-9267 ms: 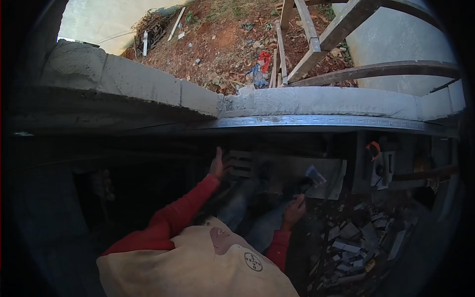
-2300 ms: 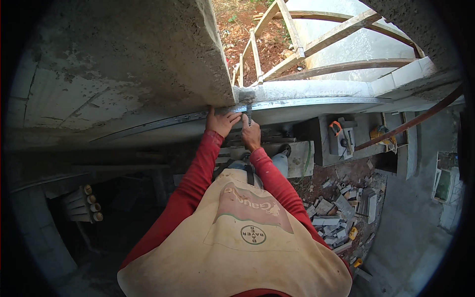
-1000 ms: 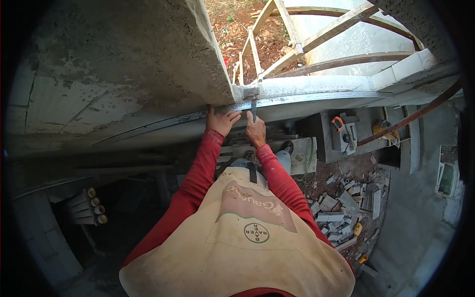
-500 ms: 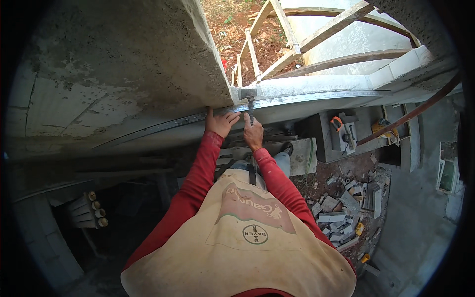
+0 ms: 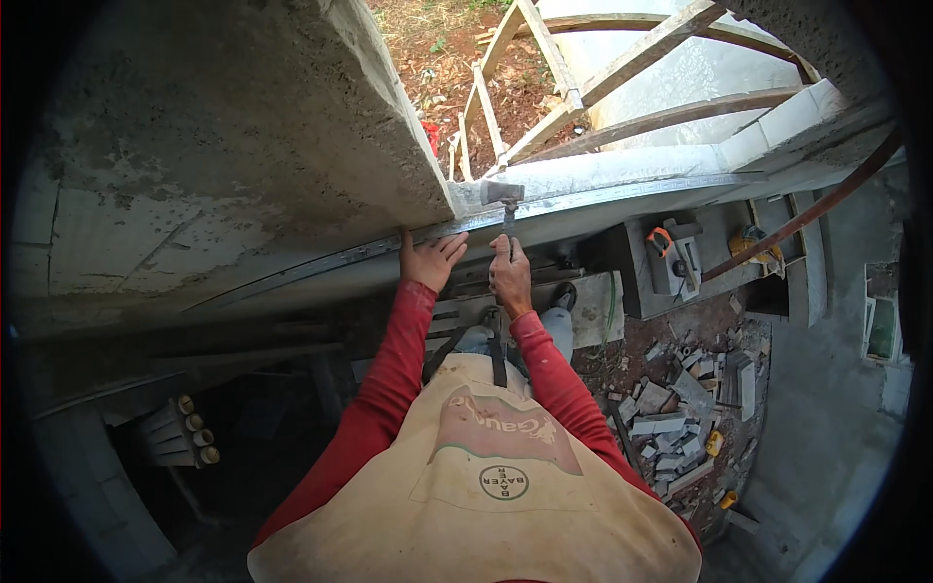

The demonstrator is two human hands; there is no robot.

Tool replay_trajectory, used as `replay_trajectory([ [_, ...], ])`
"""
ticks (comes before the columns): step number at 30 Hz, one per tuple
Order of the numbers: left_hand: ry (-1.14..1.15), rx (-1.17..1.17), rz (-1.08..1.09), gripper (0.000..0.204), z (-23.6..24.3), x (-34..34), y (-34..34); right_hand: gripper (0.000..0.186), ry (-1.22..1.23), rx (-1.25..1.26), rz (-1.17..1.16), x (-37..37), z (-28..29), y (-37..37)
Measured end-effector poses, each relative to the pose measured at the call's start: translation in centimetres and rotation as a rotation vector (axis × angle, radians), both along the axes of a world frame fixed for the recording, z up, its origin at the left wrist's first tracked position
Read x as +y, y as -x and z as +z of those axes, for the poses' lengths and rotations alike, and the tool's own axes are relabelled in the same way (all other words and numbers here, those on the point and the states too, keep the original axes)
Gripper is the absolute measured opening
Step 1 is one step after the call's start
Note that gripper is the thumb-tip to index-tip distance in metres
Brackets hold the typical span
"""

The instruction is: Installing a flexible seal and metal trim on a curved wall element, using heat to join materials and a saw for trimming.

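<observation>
A long, thin metal strip (image 5: 603, 197) runs along the front edge of a window sill and on across the wall to the left. My left hand (image 5: 433, 260) lies against the strip's lower edge just left of the opening's corner, fingers stretched out and thumb spread. In my right hand (image 5: 510, 280) is a hammer (image 5: 503, 193), gripped by its handle. Its head is over the sill, close to the strip and a little right of the wall corner. Whether the head touches anything, I cannot tell.
The rough concrete wall (image 5: 243, 107) fills the upper left. Wooden framing (image 5: 632, 58) stands beyond the opening. Below me are a plank (image 5: 595, 303), a heap of broken blocks (image 5: 680, 418) and a ledge with tools (image 5: 673, 262). A brown bar (image 5: 826, 211) slants at the right.
The hammer has moved right, away from the wall corner, with my right hand drawn slightly back toward me. My left hand stays against the strip. The view has shifted a little.
</observation>
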State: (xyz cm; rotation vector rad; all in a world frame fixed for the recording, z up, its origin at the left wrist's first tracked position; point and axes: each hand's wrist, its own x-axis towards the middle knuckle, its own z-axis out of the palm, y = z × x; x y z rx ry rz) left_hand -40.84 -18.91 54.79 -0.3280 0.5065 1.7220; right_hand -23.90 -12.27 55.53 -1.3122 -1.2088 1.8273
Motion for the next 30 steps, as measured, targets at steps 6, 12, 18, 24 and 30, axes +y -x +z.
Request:
replay_trajectory([
  [6,0.221,0.303,-0.129,0.093,-2.6,-3.3,-2.9,0.033,0.060,0.138,-0.272,-0.6,0.7,-6.4],
  [12,0.590,1.225,-0.803,0.056,-8.9,-9.3,-5.9,0.037,0.209,0.100,-0.274,2.4,1.3,-9.0],
  [18,0.474,1.833,-0.278,0.032,5.0,-5.4,-5.1,0.049,0.053,-0.069,-0.317,7.5,0.5,-6.2],
  [24,0.247,2.745,0.695,0.045,22.4,-1.1,2.2,0.062,-0.102,-0.391,-0.122,7.8,-3.4,-4.9],
  [30,-0.142,3.163,1.564,0.049,39.4,1.4,9.3,0.062,-0.175,-0.430,-0.043,7.8,-4.0,-4.5],
])
